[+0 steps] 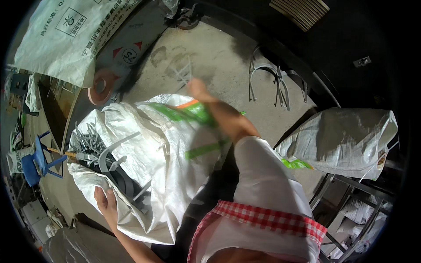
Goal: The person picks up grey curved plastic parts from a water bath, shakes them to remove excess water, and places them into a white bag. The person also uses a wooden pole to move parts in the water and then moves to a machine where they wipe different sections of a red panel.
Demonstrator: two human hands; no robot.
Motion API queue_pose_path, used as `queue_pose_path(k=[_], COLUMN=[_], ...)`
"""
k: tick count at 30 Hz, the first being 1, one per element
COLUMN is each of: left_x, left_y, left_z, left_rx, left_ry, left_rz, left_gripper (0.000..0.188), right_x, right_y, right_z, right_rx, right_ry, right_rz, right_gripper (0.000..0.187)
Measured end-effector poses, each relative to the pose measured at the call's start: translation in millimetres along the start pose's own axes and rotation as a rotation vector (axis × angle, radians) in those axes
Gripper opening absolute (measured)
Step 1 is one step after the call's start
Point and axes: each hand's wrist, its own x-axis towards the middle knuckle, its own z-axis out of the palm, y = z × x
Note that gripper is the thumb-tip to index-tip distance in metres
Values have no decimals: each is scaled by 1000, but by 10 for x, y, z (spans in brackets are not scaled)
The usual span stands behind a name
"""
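Note:
A large white woven sack point(149, 144) with green and orange print lies open-mouthed in front of me. My left hand point(106, 202) grips the edge of its mouth at the lower left. Inside the opening sit several thin grey plastic strips point(90, 140) and a curved grey plastic piece point(105, 160), with darker curved pieces below. My right hand point(199, 90) is stretched out beyond the sack, over the floor. It looks closed on a thin, light-grey branched plastic piece point(185, 75), blurred by motion.
Arched grey plastic frames point(267, 74) lie on the concrete floor at the far right. Another filled woven sack point(342, 136) rests at the right above a metal rack point(333, 193). A blue stool point(39, 160) stands left. A copper-coloured ring point(103, 86) is beyond the sack.

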Motion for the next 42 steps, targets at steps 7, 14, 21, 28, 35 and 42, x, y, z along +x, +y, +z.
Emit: queue_pose_path(k=[7,14,21,28,35,42], left_x=[-115,-343,-277,-56,-38,66], left_y=[37,160,504,231,268,83], left_z=[-302,-893,-217,-127,-96,-196], left_rx=[-385,-677,-449,-338,-217,-124], left_ry=[90,592,122,240,317,318], left_rz=[-64,180,128,117,63,1], left_gripper=[29,31,40,39,46,44], right_x=[-723,-2098,-2129,-1197,-586,-653], right_y=[-2191,-3749,-3569,-1978,1576,2458], right_z=[-1458,-1141,-511,-1997,-2305,-2261], right_rx=[706,-136,-606,592,-567,-501], right_ry=[-73,-910,-884,-279,359,169], right_rz=[-403,-1079,-1340,-532,364,654], right_gripper=[20,15,28,37,61,79])
